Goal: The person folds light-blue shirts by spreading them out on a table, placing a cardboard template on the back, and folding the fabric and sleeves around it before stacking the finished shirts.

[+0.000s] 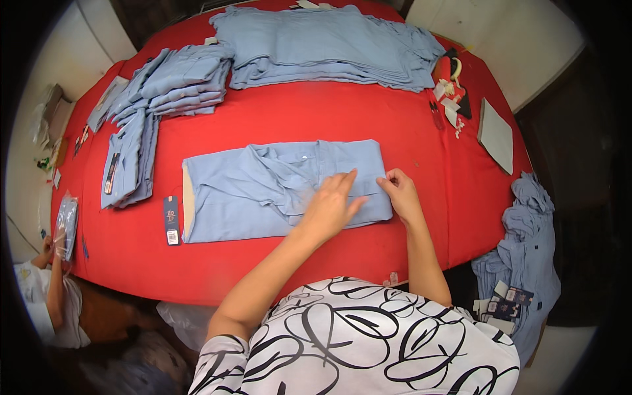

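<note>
In front of me a light blue shirt (pixel 230 191) lies folded into a long rectangle, its left end showing a strip of beige board (pixel 188 201). A dark hang tag (pixel 172 220) rests on the cloth beside that end. My left hand (pixel 331 203) lies on the middle of the shirt, palm down with its fingers stretched and thumb apart. At the shirt's right edge, my right hand (pixel 399 192) pinches the fabric between thumb and fingers. Loose folds run across the shirt near my left hand.
On the red-covered table (pixel 276 118) lie stacked blue garments (pixel 322 49) at the back and folded shirts (pixel 178 76) at the left. A grey board (pixel 495 135) is at the right. More garments (pixel 526 243) hang off the right side. Another person's hand (pixel 59 240) holds a bagged shirt.
</note>
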Motion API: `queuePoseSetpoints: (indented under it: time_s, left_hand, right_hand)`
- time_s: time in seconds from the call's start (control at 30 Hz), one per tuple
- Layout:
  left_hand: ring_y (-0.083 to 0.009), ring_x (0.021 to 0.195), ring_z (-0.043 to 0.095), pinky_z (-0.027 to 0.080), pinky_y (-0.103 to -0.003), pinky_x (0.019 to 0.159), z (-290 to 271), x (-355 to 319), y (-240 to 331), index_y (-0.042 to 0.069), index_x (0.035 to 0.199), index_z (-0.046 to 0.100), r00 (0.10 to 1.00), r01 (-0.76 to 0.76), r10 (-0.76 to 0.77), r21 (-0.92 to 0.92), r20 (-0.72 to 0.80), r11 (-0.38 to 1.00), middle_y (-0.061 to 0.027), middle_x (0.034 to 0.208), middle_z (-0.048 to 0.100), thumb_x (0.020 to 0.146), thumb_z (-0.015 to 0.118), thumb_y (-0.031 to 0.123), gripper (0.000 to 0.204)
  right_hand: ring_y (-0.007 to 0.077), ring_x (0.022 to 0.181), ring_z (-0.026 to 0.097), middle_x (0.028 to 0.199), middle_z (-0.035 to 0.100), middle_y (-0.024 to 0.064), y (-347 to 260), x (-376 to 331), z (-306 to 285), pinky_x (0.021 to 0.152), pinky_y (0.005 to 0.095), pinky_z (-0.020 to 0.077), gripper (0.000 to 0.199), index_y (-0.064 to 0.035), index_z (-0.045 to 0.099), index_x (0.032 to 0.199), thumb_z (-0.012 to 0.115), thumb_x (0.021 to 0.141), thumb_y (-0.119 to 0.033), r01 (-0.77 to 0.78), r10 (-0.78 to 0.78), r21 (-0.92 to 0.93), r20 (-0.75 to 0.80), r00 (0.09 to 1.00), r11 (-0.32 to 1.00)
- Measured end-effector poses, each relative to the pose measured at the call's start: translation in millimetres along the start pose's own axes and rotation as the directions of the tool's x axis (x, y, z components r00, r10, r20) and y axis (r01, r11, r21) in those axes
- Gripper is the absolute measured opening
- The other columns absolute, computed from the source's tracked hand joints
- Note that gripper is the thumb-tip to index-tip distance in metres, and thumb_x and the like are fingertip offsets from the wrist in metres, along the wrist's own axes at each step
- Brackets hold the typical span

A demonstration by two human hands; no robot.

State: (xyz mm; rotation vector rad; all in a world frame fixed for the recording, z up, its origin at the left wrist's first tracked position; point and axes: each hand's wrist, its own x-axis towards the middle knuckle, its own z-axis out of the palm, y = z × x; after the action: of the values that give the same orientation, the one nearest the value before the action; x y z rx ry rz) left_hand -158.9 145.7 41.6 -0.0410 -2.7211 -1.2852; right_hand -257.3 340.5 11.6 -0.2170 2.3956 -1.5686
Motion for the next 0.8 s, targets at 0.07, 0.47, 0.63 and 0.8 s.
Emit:
queuePoseSetpoints:
  time_s: [0.07,0.47,0.63,0.8]
  left_hand:
    - [-0.0317,0.119,0.053,0.044,-0.04,0.099,13.2,7.2,11.7,-0.002,0.122,0.06,0.99,0.119,-0.132,-0.196,-0.058,0.973,-0.0208,0.129,0.055,0.089,0.069,0.028,0.045]
    - [-0.029,0.093,0.069,0.052,-0.037,0.084,-181.2,-54.8,-81.6,-0.002,0.119,0.063,0.775,0.4,-0.428,-0.164,-0.465,0.902,-0.0213,0.1,0.07,0.085,0.072,0.026,0.045]
    - [-0.0383,0.116,0.055,0.045,-0.047,0.098,-198.6,-101.6,-167.3,0.002,0.13,0.057,0.591,0.796,-0.521,0.344,-0.615,0.498,-0.0205,0.13,0.056,0.089,0.066,0.03,0.05]
    - [-0.0378,0.12,0.05,0.043,-0.047,0.1,-193.7,-96.8,-175.7,0.003,0.129,0.057,0.538,0.807,-0.584,0.172,-0.608,0.564,-0.0203,0.135,0.05,0.089,0.066,0.031,0.051]
  right_hand:
    - [0.0162,0.085,0.057,0.098,0.064,0.0074,-19.1,-10.3,14.5,0.078,0.0311,0.0461,0.019,-0.0044,0.061,0.096,0.06,0.093,-0.023,0.068,-0.102,0.277,0.108,0.989,0.959]
    - [0.0193,0.095,0.063,0.121,0.061,0.0156,-55.9,-26.3,27.9,0.082,0.0314,0.0502,0.027,-0.002,0.05,0.121,0.05,0.099,-0.017,-0.102,-0.123,0.678,0.275,0.953,0.728]
    - [0.0203,0.097,0.065,0.127,0.06,0.0172,-36.6,-31.7,52.5,0.083,0.0304,0.0522,0.035,0.0018,0.052,0.128,0.054,0.099,-0.017,-0.265,-0.019,0.483,0.507,0.862,0.835]
    - [0.0233,0.106,0.063,0.13,0.058,0.0176,-45.2,-46.1,78.4,0.09,0.0332,0.0517,0.043,0.0028,0.049,0.135,0.054,0.099,-0.019,-0.297,0.026,0.339,0.619,0.785,0.893]
